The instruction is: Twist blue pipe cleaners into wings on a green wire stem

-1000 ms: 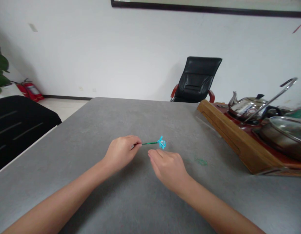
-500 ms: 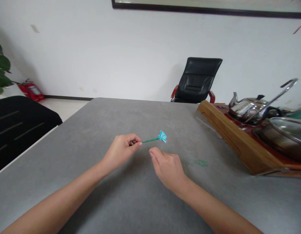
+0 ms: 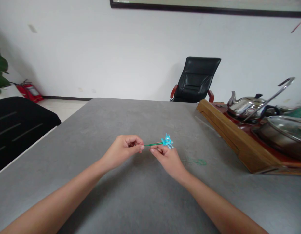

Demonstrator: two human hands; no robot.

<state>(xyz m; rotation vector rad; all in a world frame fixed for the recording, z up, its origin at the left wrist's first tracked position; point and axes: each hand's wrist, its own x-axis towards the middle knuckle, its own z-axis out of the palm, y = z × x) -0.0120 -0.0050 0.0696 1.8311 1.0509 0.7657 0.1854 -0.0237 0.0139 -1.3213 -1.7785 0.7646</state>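
A small artificial flower has a blue beaded head (image 3: 167, 141) and a thin green stem (image 3: 154, 144), held nearly level above the table. My left hand (image 3: 124, 148) pinches the stem's free end between thumb and fingers. Just below the stem, my right hand (image 3: 168, 161) has its thumb and fingertips closed together, with the flower head over its knuckles. Whatever those right fingers hold is too small to make out. A loose tangle of green thread (image 3: 201, 162) lies on the table right of that hand.
On the grey table (image 3: 111, 120), a wooden tea tray (image 3: 225, 139) at the right carries a steel kettle (image 3: 248, 105) and a glass-lidded pot (image 3: 285, 131). A black chair (image 3: 198, 78) stands behind the table, another black seat (image 3: 20, 130) at the left.
My right hand has come up to the stem and turned, its fingers now beneath it. The flower has shifted slightly right and rotated; my left hand still pinches the stem.
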